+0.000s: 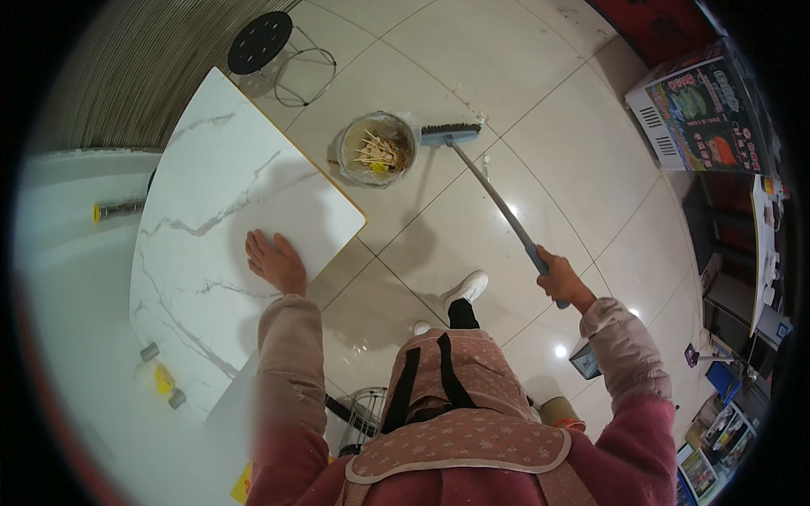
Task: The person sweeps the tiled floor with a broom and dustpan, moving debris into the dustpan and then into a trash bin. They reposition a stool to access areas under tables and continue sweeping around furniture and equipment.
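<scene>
My right hand (560, 277) is closed around the grey grip of a long-handled floor brush (490, 190). The brush's head (450, 134), blue-grey with dark bristles, rests on the tiled floor close to small litter (481, 118). Beside it stands a round waste bin (378, 150) with a clear plastic liner, holding wooden sticks, a yellow scrap and brown waste. Flat on the white marble-patterned table (209, 190) lies my left hand (274, 259), its fingers slightly apart and nothing in it.
A black round stool (261, 43) with metal legs stands past the table's far corner. At the right are a printed cardboard box (702, 120) and shelves with goods. Behind my right arm are a small dark bin (585, 362) and a beige bucket (560, 414).
</scene>
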`<action>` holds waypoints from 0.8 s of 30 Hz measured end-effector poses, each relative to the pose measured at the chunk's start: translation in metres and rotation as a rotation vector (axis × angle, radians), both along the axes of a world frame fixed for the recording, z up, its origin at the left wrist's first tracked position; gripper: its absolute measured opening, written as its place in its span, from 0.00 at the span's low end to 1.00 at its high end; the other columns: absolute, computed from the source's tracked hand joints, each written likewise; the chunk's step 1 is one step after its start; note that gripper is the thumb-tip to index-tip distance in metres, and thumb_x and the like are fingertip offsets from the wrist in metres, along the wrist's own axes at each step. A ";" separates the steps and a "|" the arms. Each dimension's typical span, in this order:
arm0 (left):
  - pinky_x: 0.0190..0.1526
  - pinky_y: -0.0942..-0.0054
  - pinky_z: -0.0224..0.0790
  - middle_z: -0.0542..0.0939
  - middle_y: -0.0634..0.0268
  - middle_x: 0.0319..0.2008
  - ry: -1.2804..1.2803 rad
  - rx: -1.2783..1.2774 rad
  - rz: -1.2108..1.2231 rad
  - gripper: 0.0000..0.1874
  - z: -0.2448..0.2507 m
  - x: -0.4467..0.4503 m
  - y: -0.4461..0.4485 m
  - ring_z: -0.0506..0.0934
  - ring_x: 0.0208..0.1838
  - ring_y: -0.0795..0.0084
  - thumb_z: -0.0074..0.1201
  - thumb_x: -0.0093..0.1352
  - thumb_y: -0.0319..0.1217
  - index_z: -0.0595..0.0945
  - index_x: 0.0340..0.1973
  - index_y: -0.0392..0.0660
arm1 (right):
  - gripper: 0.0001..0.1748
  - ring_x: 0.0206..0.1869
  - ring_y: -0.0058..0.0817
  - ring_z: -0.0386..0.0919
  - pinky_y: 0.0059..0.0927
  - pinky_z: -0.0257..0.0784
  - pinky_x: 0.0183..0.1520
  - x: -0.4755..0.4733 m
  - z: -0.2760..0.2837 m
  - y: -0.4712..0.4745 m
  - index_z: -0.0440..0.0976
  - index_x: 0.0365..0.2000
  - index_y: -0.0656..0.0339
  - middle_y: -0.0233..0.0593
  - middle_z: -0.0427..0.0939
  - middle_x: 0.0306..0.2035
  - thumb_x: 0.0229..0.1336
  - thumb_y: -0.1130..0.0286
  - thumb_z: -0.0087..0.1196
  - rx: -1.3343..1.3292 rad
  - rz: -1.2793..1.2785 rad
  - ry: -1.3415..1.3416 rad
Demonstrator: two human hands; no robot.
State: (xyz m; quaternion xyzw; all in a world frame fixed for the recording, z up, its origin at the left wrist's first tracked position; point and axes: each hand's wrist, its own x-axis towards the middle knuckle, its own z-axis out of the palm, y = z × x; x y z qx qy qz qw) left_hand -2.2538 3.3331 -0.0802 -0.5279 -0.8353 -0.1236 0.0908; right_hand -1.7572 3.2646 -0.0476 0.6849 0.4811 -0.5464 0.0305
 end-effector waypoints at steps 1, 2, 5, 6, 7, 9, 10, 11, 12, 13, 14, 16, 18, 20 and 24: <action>0.62 0.51 0.42 0.61 0.56 0.61 -0.001 0.003 -0.004 0.25 0.000 0.000 0.000 0.55 0.65 0.58 0.36 0.70 0.42 0.63 0.57 0.41 | 0.38 0.14 0.34 0.73 0.32 0.70 0.17 0.000 0.003 -0.009 0.53 0.58 0.70 0.51 0.73 0.19 0.41 0.81 0.46 0.011 0.018 -0.010; 0.62 0.51 0.42 0.61 0.56 0.61 -0.006 -0.007 0.010 0.25 0.000 -0.001 0.000 0.55 0.65 0.58 0.36 0.70 0.42 0.63 0.57 0.41 | 0.38 0.15 0.36 0.74 0.33 0.70 0.18 -0.001 0.005 -0.019 0.53 0.58 0.70 0.53 0.74 0.19 0.40 0.80 0.45 0.059 0.084 -0.040; 0.62 0.50 0.42 0.61 0.56 0.61 -0.007 -0.021 0.025 0.25 0.001 -0.001 0.000 0.55 0.65 0.58 0.36 0.70 0.42 0.63 0.57 0.41 | 0.37 0.15 0.35 0.73 0.33 0.70 0.18 -0.005 0.018 -0.047 0.53 0.58 0.69 0.51 0.74 0.19 0.41 0.80 0.44 -0.066 -0.002 0.005; 0.62 0.50 0.42 0.60 0.56 0.61 -0.005 -0.015 0.019 0.25 0.001 -0.002 0.000 0.55 0.65 0.58 0.36 0.70 0.42 0.63 0.58 0.41 | 0.37 0.14 0.32 0.73 0.32 0.70 0.17 -0.007 0.024 -0.055 0.53 0.58 0.68 0.48 0.73 0.18 0.42 0.80 0.44 -0.095 -0.079 0.040; 0.62 0.50 0.42 0.60 0.55 0.61 -0.001 -0.019 0.015 0.25 0.001 -0.001 0.000 0.55 0.65 0.58 0.36 0.70 0.42 0.63 0.58 0.41 | 0.37 0.13 0.30 0.72 0.31 0.69 0.16 -0.006 0.029 -0.062 0.53 0.58 0.67 0.44 0.72 0.16 0.42 0.80 0.45 -0.129 -0.157 0.078; 0.62 0.50 0.42 0.60 0.55 0.61 0.003 -0.006 -0.002 0.25 0.000 -0.002 0.000 0.55 0.65 0.57 0.36 0.70 0.42 0.63 0.57 0.41 | 0.37 0.13 0.26 0.71 0.29 0.68 0.15 -0.010 0.035 -0.072 0.53 0.59 0.65 0.39 0.69 0.15 0.43 0.79 0.45 -0.145 -0.237 0.102; 0.62 0.50 0.42 0.60 0.55 0.61 0.008 -0.014 -0.010 0.25 0.000 -0.001 -0.001 0.55 0.65 0.57 0.36 0.70 0.42 0.63 0.57 0.41 | 0.37 0.13 0.26 0.71 0.28 0.68 0.15 -0.012 0.036 -0.076 0.53 0.59 0.65 0.39 0.69 0.15 0.43 0.79 0.45 -0.154 -0.274 0.109; 0.62 0.49 0.42 0.60 0.54 0.61 0.009 0.000 -0.018 0.25 -0.001 -0.002 -0.001 0.55 0.65 0.57 0.36 0.70 0.42 0.63 0.57 0.41 | 0.37 0.13 0.26 0.71 0.28 0.68 0.15 -0.015 0.035 -0.078 0.53 0.59 0.65 0.39 0.69 0.15 0.43 0.79 0.46 -0.164 -0.312 0.114; 0.62 0.49 0.42 0.60 0.54 0.61 0.012 0.007 -0.026 0.25 -0.001 -0.002 -0.002 0.55 0.65 0.56 0.36 0.70 0.42 0.63 0.57 0.40 | 0.37 0.13 0.26 0.71 0.29 0.68 0.16 -0.019 0.031 -0.079 0.53 0.59 0.67 0.40 0.70 0.15 0.43 0.80 0.46 -0.138 -0.348 0.130; 0.62 0.49 0.42 0.60 0.54 0.61 0.018 0.019 -0.038 0.25 -0.001 -0.002 -0.002 0.55 0.65 0.56 0.36 0.70 0.42 0.63 0.57 0.40 | 0.38 0.13 0.25 0.70 0.28 0.67 0.15 -0.022 0.026 -0.079 0.52 0.59 0.66 0.39 0.70 0.15 0.43 0.80 0.46 -0.079 -0.327 0.121; 0.62 0.49 0.42 0.60 0.54 0.61 0.012 0.011 -0.036 0.25 -0.001 -0.002 -0.002 0.55 0.65 0.56 0.36 0.70 0.42 0.63 0.57 0.40 | 0.38 0.13 0.24 0.69 0.27 0.67 0.15 -0.025 0.018 -0.075 0.52 0.60 0.65 0.38 0.69 0.15 0.43 0.80 0.46 -0.018 -0.305 0.114; 0.62 0.49 0.43 0.60 0.54 0.61 0.013 0.015 -0.044 0.25 0.000 -0.003 -0.002 0.55 0.65 0.56 0.36 0.70 0.42 0.63 0.57 0.40 | 0.39 0.12 0.24 0.69 0.27 0.67 0.15 -0.027 0.002 -0.064 0.52 0.60 0.64 0.37 0.69 0.14 0.43 0.81 0.46 0.090 -0.260 0.104; 0.62 0.49 0.43 0.60 0.55 0.61 0.006 0.009 -0.036 0.25 0.001 -0.003 -0.002 0.55 0.65 0.56 0.36 0.70 0.42 0.63 0.57 0.40 | 0.38 0.13 0.27 0.71 0.30 0.68 0.17 -0.024 -0.014 -0.045 0.54 0.59 0.67 0.42 0.71 0.15 0.41 0.80 0.46 0.104 -0.231 0.109; 0.62 0.49 0.42 0.60 0.55 0.61 0.002 0.012 -0.034 0.25 0.001 -0.003 -0.002 0.55 0.65 0.56 0.36 0.70 0.42 0.63 0.57 0.40 | 0.38 0.14 0.29 0.72 0.31 0.69 0.18 -0.019 -0.027 -0.023 0.55 0.58 0.68 0.45 0.72 0.16 0.41 0.79 0.46 0.117 -0.169 0.099; 0.62 0.49 0.41 0.60 0.55 0.61 -0.015 0.023 -0.038 0.25 0.001 -0.002 -0.002 0.55 0.65 0.57 0.36 0.70 0.42 0.63 0.57 0.40 | 0.39 0.12 0.26 0.69 0.29 0.68 0.16 -0.012 -0.037 0.009 0.53 0.60 0.62 0.39 0.70 0.15 0.42 0.81 0.45 0.088 -0.062 0.090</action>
